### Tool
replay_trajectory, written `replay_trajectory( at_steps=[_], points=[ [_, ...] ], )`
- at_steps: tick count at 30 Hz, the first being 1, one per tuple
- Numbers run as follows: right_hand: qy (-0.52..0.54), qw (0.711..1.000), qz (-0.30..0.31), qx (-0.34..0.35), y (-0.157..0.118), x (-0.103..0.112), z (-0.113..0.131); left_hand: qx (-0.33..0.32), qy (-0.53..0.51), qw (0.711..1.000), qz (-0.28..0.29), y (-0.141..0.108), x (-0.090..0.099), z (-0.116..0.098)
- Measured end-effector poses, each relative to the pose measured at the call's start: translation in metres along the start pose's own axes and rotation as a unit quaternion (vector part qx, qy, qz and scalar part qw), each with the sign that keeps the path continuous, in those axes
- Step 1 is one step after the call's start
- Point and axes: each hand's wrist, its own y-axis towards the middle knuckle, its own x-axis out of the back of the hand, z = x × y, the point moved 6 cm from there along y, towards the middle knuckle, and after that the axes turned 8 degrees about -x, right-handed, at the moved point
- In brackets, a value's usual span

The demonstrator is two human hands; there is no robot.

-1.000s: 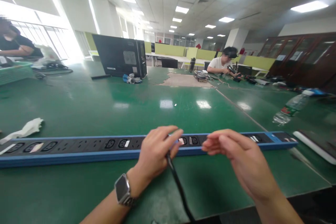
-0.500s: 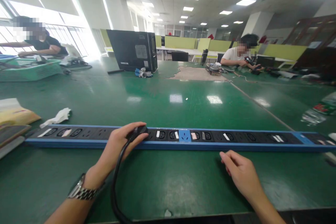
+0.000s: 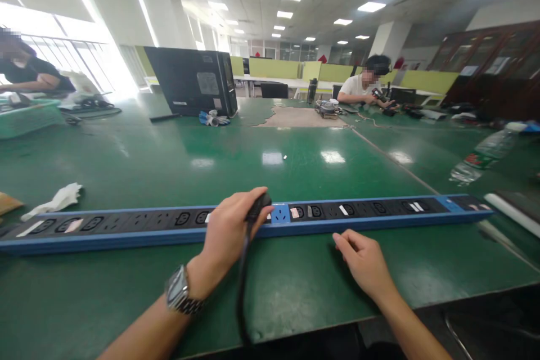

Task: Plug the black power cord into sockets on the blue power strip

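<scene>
Head view. My left hand (image 3: 232,225) reaches in from lower left, back of the hand up, wrist raised, a metal-band watch (image 3: 179,292) on it. Thumb and fingers grasp a black plug (image 3: 259,203); its cable (image 3: 242,281) drops out below my fingers toward the near table edge. My right hand (image 3: 365,263) comes in from lower right, fingers loosely curled, thumb forward. I see nothing in it, but cannot tell whether the fingertips meet.

Edges and room: the power strip (image 3: 324,211) lies across the green table (image 3: 139,298), its left end running to the frame edge. Bare tabletop separates the strip from the near edge, and a wide stretch lies open beyond it, up to the computer case (image 3: 189,81). The bottle (image 3: 485,154) lies tilted at far right, behind the strip; a crumpled white piece (image 3: 57,201) sits behind its left part.

Plug relative to fingers: between left thumb and fingers, over the strip, just left of the blue outlet (image 3: 279,214). Contact with a socket: cannot tell. Right fingertips: near side of the strip, apart from it.
</scene>
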Motion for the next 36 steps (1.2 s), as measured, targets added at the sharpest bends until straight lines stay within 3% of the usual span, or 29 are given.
replay_trajectory(
  at_steps=[3, 6, 12, 17, 22, 30, 36],
  points=[
    [0.007, 1.0, -0.013, -0.004, 0.0, 0.002, -0.004, -0.019, 0.011, 0.997, 0.072, 0.011, -0.036, -0.02],
    [0.01, 1.0, -0.011, -0.007, 0.001, 0.002, -0.008, 0.004, 0.016, 0.997, 0.078, 0.008, -0.05, -0.017],
    [0.045, 0.999, -0.008, -0.029, 0.008, -0.003, -0.006, 0.002, -0.039, 0.998, 0.055, -0.001, -0.047, -0.007],
    [0.096, 0.994, 0.0, -0.058, 0.01, -0.011, 0.001, 0.112, -0.087, 0.986, 0.087, 0.002, -0.051, 0.001],
    [0.093, 0.994, -0.009, -0.057, 0.008, -0.012, 0.002, 0.147, -0.107, 0.979, 0.095, 0.004, -0.05, 0.006],
    [0.059, 0.997, -0.014, -0.055, 0.009, -0.015, 0.001, 0.124, -0.067, 0.983, 0.116, 0.004, -0.049, 0.002],
    [0.063, 0.997, -0.023, -0.043, 0.008, -0.012, 0.001, 0.031, -0.027, 0.995, 0.085, 0.007, -0.045, -0.017]
  ],
)
